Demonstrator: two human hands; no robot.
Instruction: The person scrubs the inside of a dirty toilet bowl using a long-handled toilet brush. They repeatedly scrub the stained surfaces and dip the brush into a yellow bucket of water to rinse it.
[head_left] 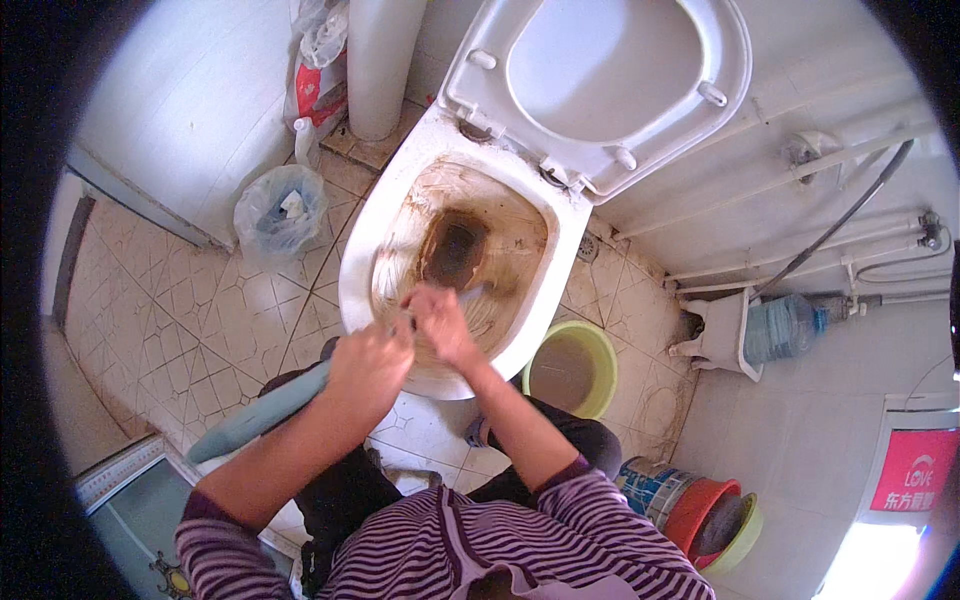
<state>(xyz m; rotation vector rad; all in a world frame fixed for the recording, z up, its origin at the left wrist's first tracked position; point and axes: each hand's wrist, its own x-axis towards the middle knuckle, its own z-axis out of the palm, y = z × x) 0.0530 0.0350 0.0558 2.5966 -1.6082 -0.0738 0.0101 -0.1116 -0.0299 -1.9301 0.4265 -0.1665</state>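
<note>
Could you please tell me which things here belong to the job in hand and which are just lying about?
In use, it seems:
teal tool, apparently gripped by the left hand and right hand
toilet, beneath the hands

Probably just lying about:
clear bag
water bottle
red basin
green bucket, though it stands close enough to be in use

Here's the white toilet (362,250), seat (725,50) swung up, brown grime streaking its bowl (515,215), darkest around the outlet (455,250). And near the toilet's front left, a long, smooth teal object (262,410) slants, rounded end pointing away, the other toward the rim; its kind is unclear.
</note>
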